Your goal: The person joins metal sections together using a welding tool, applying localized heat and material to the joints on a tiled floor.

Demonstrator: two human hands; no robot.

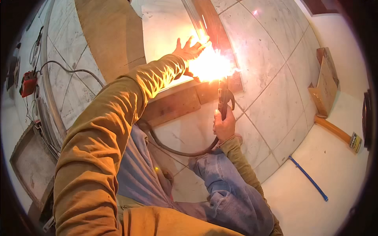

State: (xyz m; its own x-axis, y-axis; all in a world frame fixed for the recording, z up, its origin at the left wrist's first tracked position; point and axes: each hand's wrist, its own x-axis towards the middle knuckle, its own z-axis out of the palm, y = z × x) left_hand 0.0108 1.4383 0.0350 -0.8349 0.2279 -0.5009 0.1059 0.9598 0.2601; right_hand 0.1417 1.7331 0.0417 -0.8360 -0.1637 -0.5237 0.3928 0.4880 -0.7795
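My right hand [224, 126] is closed around the handle of a welding electrode holder [222, 98], which points away from me. Beyond its tip burns a blinding welding arc [212, 66], throwing sparks; the glare hides the electrode and the spot being welded. My left hand [189, 50] reaches in from the left, fingers spread, right beside the arc. Glare covers part of its fingertips, and whether it presses on the metal is unclear. A metal bar [192, 12] runs away from the arc along a wooden board [215, 24]. A dark cable [173, 151] loops from the holder past my knee.
A brown sheet [112, 39] lies on the tiled floor [271, 78] at far left. A red device [28, 84] with cables and a grey tray [33, 161] are leftward. A cardboard box [326, 84], an orange-handled tool [334, 129] and a blue rod [309, 179] lie right.
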